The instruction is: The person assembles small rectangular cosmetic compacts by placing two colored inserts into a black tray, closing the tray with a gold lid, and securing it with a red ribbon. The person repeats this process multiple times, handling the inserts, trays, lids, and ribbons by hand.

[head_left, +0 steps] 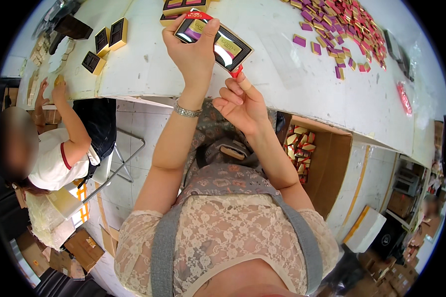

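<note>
Held over the near part of the table is a flat black box [242, 50] with gold edges and a clear front showing gold and purple pieces. My left hand [193, 57] grips it by the left end, thumb across the front and fingers around the far side. A red ribbon [237, 72] shows at the box's upper left corner and at its lower right corner. At that lower corner my right hand [243, 101] pinches the ribbon between thumb and forefinger. Its other fingers are curled.
Small purple, red and gold pieces [339, 29] lie piled at the far right of the white table [148, 64]. Black-and-gold trays [118, 33] stand at left; boxes [186, 6] are stacked behind. An open carton [332, 163] holds red-and-gold items below right. A co-worker [64, 153] sits at left.
</note>
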A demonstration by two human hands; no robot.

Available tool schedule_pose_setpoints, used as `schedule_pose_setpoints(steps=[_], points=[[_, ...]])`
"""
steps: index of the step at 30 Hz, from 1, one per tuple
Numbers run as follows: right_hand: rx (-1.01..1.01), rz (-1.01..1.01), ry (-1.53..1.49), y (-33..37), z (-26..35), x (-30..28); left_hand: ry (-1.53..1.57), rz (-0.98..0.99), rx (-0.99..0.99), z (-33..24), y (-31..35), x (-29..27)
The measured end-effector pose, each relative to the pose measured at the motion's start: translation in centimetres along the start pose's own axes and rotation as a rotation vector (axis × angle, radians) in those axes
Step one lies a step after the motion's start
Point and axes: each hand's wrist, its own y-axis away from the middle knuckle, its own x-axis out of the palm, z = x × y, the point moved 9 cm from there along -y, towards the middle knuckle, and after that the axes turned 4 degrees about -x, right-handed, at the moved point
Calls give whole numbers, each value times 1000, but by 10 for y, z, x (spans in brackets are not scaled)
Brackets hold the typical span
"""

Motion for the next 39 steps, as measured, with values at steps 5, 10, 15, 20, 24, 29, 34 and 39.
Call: schedule_pose_setpoints(steps=[5,10,15,20,24,29,34,39], points=[[-78,-115,-64,1,11,-7,-144,24,233,-20,9,9],[-226,-244,190,-3,34,-23,-53,-5,74,-6,5,12],[-55,-215,-128,0,19,-14,-116,-5,84,1,14,13],[-393,-348,441,22,61,-30,-242,58,94,-14,32,17],[-883,-385,991,70,122,-18,-278,203,165,-4,64,54],[-606,-298,1397,170,203,3,-15,791,-121,18,178,145],[-218,-748,1999,304,344,-24,-339,1320,397,27,216,245],[-775,-1347,2173,306,558,-18,-619,1734,684,94,298,339]])
